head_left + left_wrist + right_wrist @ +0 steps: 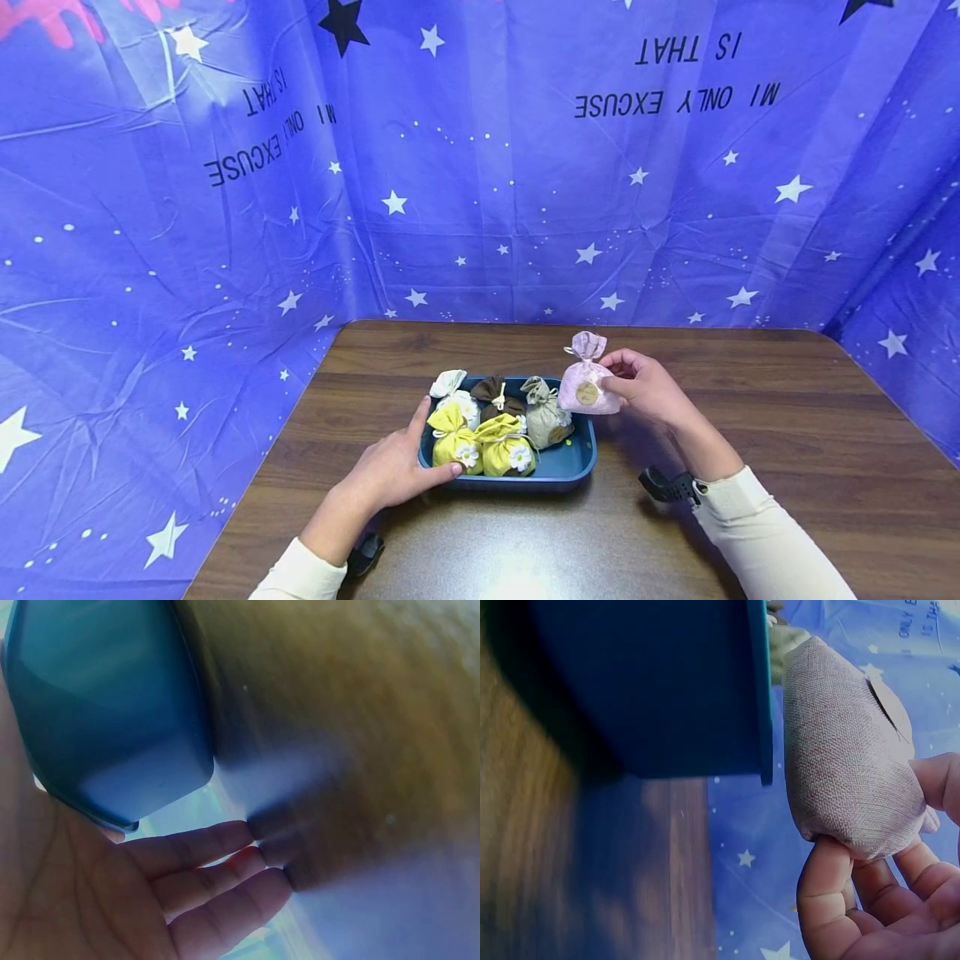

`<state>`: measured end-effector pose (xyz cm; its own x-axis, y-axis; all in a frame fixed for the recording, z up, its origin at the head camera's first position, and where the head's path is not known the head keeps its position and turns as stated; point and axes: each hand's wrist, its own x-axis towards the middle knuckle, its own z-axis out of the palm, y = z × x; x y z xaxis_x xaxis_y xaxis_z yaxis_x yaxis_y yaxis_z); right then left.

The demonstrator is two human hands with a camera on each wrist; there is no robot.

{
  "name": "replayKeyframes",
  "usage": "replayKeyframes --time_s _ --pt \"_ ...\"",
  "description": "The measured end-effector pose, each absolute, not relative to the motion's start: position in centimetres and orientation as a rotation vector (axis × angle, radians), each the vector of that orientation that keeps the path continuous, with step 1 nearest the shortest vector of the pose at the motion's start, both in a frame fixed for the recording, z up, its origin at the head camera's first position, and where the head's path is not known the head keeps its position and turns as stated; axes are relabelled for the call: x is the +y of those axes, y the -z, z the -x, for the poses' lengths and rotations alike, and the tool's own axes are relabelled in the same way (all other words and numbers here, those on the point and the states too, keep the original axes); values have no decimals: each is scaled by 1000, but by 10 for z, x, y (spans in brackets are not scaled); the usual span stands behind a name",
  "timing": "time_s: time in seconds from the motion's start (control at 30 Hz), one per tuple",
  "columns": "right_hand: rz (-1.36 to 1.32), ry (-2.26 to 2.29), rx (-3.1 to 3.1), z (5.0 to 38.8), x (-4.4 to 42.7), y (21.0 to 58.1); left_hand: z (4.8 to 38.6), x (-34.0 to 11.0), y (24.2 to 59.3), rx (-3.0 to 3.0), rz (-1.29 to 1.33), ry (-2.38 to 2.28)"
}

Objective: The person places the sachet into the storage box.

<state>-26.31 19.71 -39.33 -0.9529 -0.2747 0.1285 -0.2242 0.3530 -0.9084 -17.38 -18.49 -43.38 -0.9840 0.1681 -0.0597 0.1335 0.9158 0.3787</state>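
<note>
My right hand (pixel 652 396) pinches a pink drawstring pouch (pixel 573 388) by its side, with the thumb in front and fingers behind. The pouch is in the air, over the right end of a dark blue tray (pixel 517 483). In the right wrist view the pink pouch (pixel 847 750) shows its woven cloth beside the tray wall (pixel 660 690). At the tray's left end lies my left hand (pixel 390 467), thumb along the front rim and index finger at the left side. Its other fingers (pixel 217 900) stretch out straight in the left wrist view.
Inside the tray sit two yellow pouches (pixel 450 457) with white flowers, a white pouch (pixel 448 383), a brown pouch (pixel 489 389) and a grey-green pouch (pixel 542 421). The wooden table (pixel 787 433) carries the tray. A blue starry curtain (pixel 525 208) hangs behind it.
</note>
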Motion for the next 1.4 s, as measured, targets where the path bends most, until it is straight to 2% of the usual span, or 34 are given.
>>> replayKeyframes --time_s 0.67,1.4 --pt "700 1671 2486 243 179 395 173 -184 433 2982 -234 -586" --pt "769 1560 2468 231 163 396 172 -184 432 2977 -238 -592"
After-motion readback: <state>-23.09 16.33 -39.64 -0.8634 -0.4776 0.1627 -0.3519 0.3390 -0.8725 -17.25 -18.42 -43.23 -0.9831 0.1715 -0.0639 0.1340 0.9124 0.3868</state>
